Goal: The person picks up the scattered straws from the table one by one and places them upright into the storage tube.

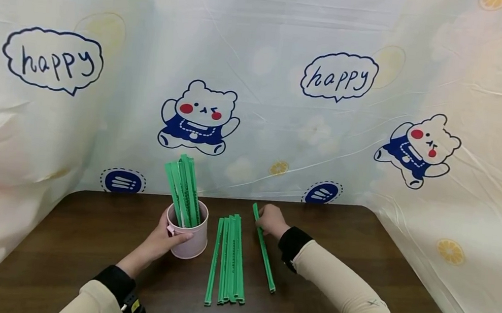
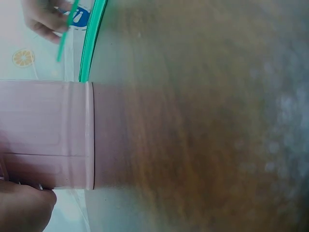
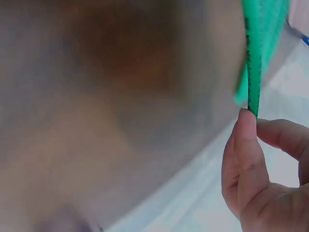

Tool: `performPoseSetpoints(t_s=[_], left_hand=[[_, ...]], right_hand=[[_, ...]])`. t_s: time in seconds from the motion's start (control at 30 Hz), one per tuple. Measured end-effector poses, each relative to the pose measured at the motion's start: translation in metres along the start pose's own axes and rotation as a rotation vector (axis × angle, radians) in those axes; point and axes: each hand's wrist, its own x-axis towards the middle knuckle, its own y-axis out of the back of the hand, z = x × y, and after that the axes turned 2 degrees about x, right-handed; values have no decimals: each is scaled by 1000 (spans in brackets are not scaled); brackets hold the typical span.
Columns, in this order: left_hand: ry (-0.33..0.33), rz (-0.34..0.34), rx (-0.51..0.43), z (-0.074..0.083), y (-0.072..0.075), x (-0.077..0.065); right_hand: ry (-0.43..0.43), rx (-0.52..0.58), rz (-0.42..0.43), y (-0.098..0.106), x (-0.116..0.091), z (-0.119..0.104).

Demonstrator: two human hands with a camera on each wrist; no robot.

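Observation:
In the head view my left hand [image 1: 164, 242] holds a pale pink bucket [image 1: 190, 244] from its left side, the thumb lying across the front. A bundle of long green sticks [image 1: 184, 193] leans out of its mouth. Right of the bucket, several similar green sticks [image 1: 232, 259] lie side by side on the table. My right hand [image 1: 273, 221] pinches a single green stick [image 1: 266, 252] near its far end, between thumb and forefinger. Dark print runs along this stick [image 3: 253, 63] in the right wrist view. Part of the bucket wall [image 2: 43, 130] fills the left of the left wrist view.
The dark brown wooden table [image 1: 319, 296] carries everything. Behind it hangs a pale curtain [image 1: 264, 122] printed with bears and "happy" bubbles, meeting the table's back edge and sides. Black bands are worn on both wrists.

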Motion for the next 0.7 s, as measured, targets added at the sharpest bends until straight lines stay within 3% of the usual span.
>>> performPoseSetpoints(t_s=[0.33,0.6,0.7], left_hand=[[2,3,28,-2,0,1],[-12,6,22,-1,2,1],[-15,6,23,0,1,0]], right_hand=[[131,18,74,50,2,-49],[281,219,212,73,7,-109],[353,232,265,75,7,-132]])
